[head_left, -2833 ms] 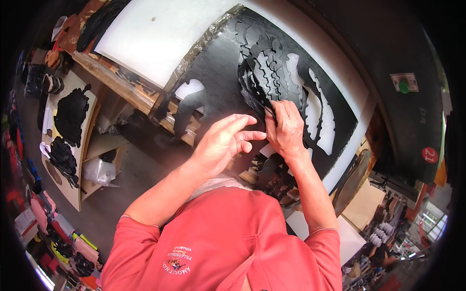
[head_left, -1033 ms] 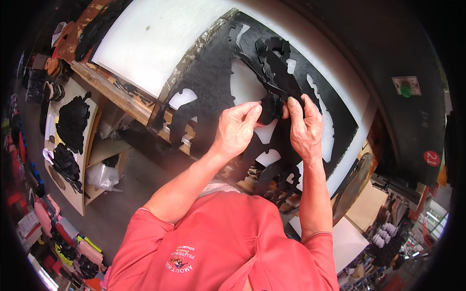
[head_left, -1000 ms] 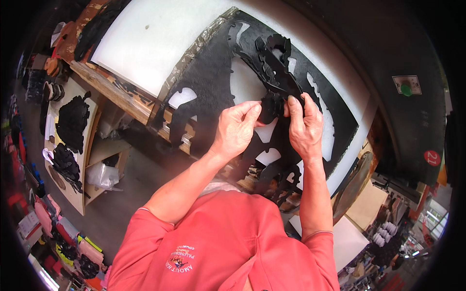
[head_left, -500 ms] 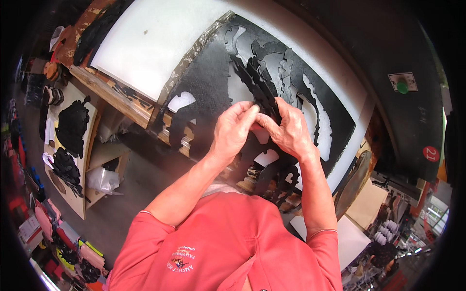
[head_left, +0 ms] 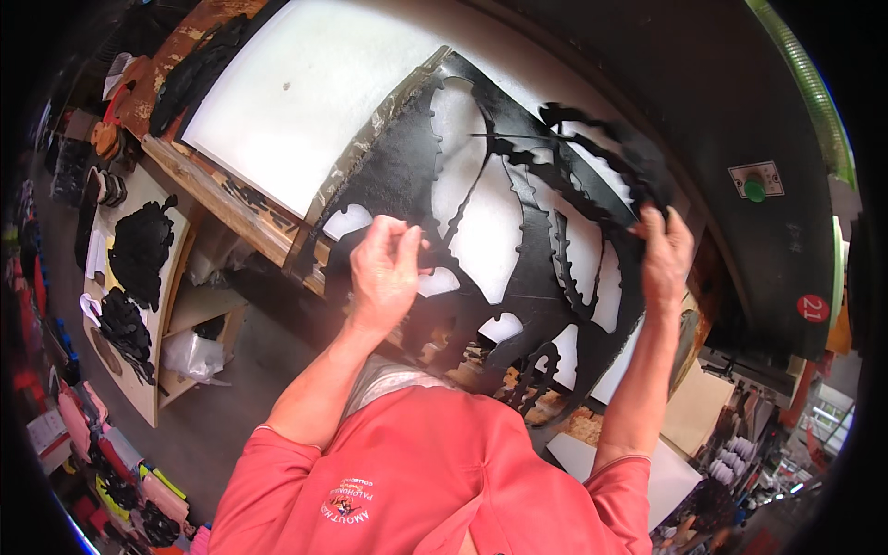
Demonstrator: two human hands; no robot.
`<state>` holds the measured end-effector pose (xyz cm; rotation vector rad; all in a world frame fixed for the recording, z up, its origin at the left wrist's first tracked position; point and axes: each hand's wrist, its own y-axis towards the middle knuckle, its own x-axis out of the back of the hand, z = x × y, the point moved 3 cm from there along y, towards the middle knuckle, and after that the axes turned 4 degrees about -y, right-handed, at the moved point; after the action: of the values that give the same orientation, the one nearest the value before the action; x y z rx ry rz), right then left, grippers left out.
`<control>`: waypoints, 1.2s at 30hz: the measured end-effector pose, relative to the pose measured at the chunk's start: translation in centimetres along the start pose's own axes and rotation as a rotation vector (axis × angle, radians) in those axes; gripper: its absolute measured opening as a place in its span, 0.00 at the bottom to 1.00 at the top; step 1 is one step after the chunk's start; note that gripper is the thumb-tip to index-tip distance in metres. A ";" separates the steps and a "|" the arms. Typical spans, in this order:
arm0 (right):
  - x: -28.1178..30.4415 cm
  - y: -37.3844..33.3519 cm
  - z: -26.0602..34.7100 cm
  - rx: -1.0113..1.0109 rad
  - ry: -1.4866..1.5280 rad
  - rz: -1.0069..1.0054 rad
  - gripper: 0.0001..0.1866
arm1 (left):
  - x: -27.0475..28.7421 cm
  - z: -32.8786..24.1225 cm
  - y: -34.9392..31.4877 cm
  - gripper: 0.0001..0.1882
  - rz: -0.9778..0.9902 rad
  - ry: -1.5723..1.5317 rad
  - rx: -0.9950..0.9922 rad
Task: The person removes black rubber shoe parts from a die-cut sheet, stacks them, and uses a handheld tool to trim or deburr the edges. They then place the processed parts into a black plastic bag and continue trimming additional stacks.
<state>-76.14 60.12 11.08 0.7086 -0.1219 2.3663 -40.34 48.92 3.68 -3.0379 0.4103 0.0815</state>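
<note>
A black sheet (head_left: 388, 166) with several curved, notched cut-outs lies on the white board, partly hanging over the near edge. My right hand (head_left: 664, 264), at the sheet's right side, is closed on notched black strips (head_left: 606, 153) that are raised and blurred by motion. My left hand (head_left: 387, 282) hovers over the near left part of the sheet. Its thumb and fingers are pinched together, and whatever is between them, if anything, is hidden. Loose, looped black edges (head_left: 536, 375) droop from the sheet close to my body.
The white board (head_left: 287, 92) rests on a wooden-edged bench (head_left: 217, 190). A dark machine beam with a green button (head_left: 755, 190) stands at the right. On a side table at left lie stacks of black cut pieces (head_left: 141, 250), above a clear plastic bag (head_left: 194, 354).
My hands, together over a bundle of black pieces before, have parted. The right has moved right with strips, the left has drawn back leftward. White board now shows through more of the cut-outs.
</note>
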 end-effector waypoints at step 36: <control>-14.4 -7.4 17.0 0.066 -0.461 0.525 0.18 | -3.4 -4.5 -0.3 0.56 0.400 -0.277 -0.495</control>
<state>-54.62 53.25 17.34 1.3862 -0.4805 2.6494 -43.32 49.72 8.40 -3.2722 1.1077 0.7158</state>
